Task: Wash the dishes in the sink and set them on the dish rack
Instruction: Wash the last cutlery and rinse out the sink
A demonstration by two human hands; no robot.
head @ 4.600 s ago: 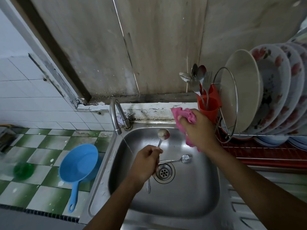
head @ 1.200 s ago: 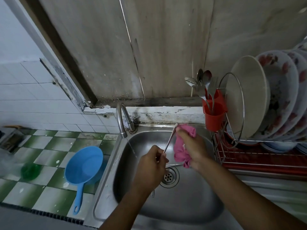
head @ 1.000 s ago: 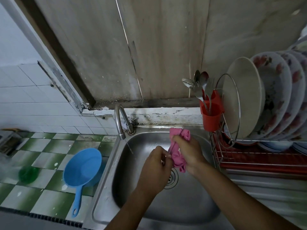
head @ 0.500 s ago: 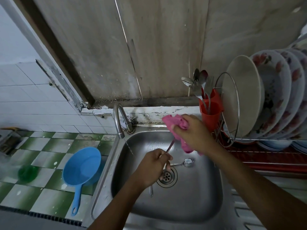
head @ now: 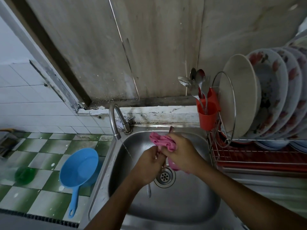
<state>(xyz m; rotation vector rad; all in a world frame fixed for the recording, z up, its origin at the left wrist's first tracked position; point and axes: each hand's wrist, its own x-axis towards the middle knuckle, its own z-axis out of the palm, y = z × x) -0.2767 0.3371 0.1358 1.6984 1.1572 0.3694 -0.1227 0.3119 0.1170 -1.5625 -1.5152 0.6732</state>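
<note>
Over the steel sink (head: 191, 211), my left hand (head: 148, 165) grips a metal spoon (head: 148, 190); only its handle end shows, sticking out below the fist. My right hand (head: 181, 153) clutches a pink cloth (head: 162, 141) wrapped around the spoon's upper part, right against my left hand. The bowl of the spoon is hidden inside the cloth. A thin stream runs from the tap (head: 115, 120) into the basin. The red dish rack (head: 259, 156) stands to the right of the sink.
Several plates (head: 244, 97) stand upright in the rack, with a red cutlery cup (head: 207, 113) of spoons at its left end. A blue ladle (head: 79, 168) and a green scrubber (head: 25, 175) lie on the green-checked counter left of the sink. The drain (head: 165, 176) sits under my hands.
My right hand slid the pink cloth down along the spoon toward my left hand, after pulling it up toward the tip half a second ago. The second spoon in the basin is now hidden.
</note>
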